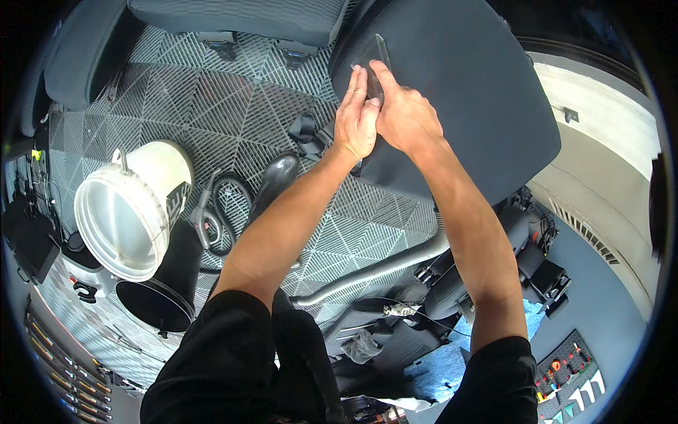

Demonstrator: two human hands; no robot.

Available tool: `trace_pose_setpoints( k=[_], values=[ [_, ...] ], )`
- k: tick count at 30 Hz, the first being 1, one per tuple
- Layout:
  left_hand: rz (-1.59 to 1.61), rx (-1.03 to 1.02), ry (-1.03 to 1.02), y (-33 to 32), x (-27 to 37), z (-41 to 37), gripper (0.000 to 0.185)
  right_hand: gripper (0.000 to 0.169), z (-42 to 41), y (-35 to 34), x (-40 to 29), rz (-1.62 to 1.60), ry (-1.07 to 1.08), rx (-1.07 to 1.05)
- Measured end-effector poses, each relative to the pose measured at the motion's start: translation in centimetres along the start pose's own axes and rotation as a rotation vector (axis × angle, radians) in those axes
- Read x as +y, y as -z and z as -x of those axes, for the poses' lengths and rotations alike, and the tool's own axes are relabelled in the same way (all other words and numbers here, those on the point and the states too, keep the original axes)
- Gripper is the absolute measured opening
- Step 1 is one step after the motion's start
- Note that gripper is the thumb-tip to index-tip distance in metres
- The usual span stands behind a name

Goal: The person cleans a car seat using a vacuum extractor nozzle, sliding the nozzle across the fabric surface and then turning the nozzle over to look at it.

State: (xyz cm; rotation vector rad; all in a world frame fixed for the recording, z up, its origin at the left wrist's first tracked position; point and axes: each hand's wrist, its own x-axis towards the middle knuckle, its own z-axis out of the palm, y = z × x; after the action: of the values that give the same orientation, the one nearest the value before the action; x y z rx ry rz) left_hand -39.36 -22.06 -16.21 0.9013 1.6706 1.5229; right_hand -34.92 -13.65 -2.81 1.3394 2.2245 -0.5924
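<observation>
Both hands are over a dark fabric car seat part (466, 90), on its left side in the view. My left hand (356, 119), fingers extended and close together, rests on a clear plastic extraction nozzle head (382, 50). Beside it, touching, my right hand (408, 114) grips the same clear piece, its index finger stretched along it. The nozzle's wide edge lies against the fabric. Where its lower end joins a hose is hidden by the hands. A grey corrugated hose (371, 269) runs over the floor below my right forearm.
On the left stand a white plastic bucket (177, 159) and a black bin (183, 265). A steam-cleaner handle (204, 217) with a black hose lies near my boot (280, 169). More seat parts (238, 18) lie at the top; others are at the lower right.
</observation>
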Motion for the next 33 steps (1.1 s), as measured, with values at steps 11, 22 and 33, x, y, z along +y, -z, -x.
trace_pose_setpoints(
  k=[11,22,33],
  values=[
    [-0.012,-0.196,-0.027,-3.2,0.8,4.7,0.073,0.068,4.5,-4.3,6.5,-0.160,-0.105,0.041],
    [-0.074,-0.207,0.080,1.2,8.0,4.2,0.076,0.071,6.3,1.7,2.5,-0.317,0.070,0.030],
    [0.068,0.033,-0.077,-0.9,5.8,-6.7,0.071,0.058,-2.1,7.5,0.4,-0.117,0.003,0.059]
  ],
)
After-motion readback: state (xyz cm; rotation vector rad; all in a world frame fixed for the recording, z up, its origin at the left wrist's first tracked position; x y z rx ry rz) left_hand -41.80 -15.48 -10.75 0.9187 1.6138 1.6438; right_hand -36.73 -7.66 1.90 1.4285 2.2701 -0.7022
